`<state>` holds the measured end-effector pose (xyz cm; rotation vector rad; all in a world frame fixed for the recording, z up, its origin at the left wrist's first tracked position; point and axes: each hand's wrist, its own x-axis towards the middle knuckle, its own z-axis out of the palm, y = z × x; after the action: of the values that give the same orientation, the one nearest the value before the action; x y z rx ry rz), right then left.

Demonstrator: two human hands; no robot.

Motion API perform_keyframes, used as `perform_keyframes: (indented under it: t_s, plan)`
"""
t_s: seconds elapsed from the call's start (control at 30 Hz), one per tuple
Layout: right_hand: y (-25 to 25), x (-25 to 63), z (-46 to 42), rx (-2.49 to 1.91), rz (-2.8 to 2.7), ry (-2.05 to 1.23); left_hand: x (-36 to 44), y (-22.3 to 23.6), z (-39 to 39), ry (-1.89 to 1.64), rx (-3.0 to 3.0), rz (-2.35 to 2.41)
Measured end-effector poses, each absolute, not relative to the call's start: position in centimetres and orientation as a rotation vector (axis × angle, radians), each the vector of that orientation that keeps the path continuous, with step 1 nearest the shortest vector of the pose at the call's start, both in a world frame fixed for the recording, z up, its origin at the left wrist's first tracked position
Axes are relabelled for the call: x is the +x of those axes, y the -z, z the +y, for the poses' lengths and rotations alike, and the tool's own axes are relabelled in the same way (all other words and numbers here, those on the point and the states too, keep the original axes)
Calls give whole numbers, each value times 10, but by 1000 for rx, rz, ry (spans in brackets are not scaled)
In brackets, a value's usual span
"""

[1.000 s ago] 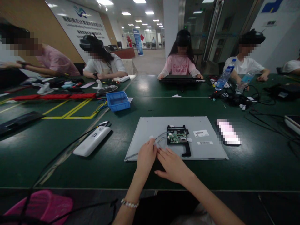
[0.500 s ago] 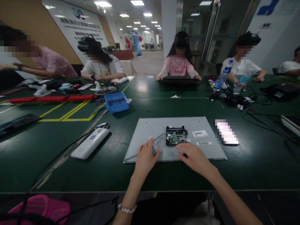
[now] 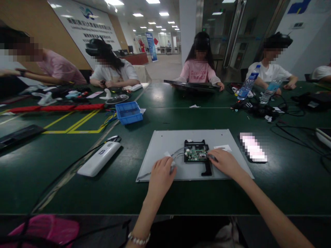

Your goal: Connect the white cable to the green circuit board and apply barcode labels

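Observation:
A flat silver-grey display panel (image 3: 152,151) lies on the green table in front of me. On it sits a green circuit board (image 3: 197,155) in a black plastic frame (image 3: 207,170), with an arm reaching toward my side. Grey cables (image 3: 178,151) run left from the board. My left hand (image 3: 161,172) is closed over them near the panel's front left, with a grey piece showing beside the thumb. At the board's right edge, my right hand (image 3: 224,160) pinches a small dark grey piece (image 3: 212,157), mostly hidden by the fingers.
A white power bank (image 3: 100,159) with a black cord lies to the left, and a blue basket (image 3: 129,113) beyond it. Right of the panel is a phone (image 3: 253,147). Water bottles (image 3: 248,83) and cables stand farther right. A person opposite holds a dark panel (image 3: 193,86).
My right hand has moved right and slightly away from me, from the panel's front to the board's right edge, uncovering the frame's arm. My left hand stays on the cables.

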<state>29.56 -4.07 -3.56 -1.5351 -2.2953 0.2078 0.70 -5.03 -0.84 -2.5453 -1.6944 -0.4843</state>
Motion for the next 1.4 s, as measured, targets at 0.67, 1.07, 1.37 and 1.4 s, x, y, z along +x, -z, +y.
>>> perform_keyframes:
  t_s: [0.67,1.07,1.37,1.4]
  plan:
    - [56,336,-46,-1833,-2014,40,-28,3,-19,495,-2407,-1456]
    - [12,263,15,-1448,-2222,-242,-33,18,-17,565,-2413,-1652]
    - [28,226,58,-1517,-2293,-312,-36,21,-18,586,-2433,-1651]
    - [28,225,59,-1540,-2284,-309,-36,22,-18,588,-2433,-1645]
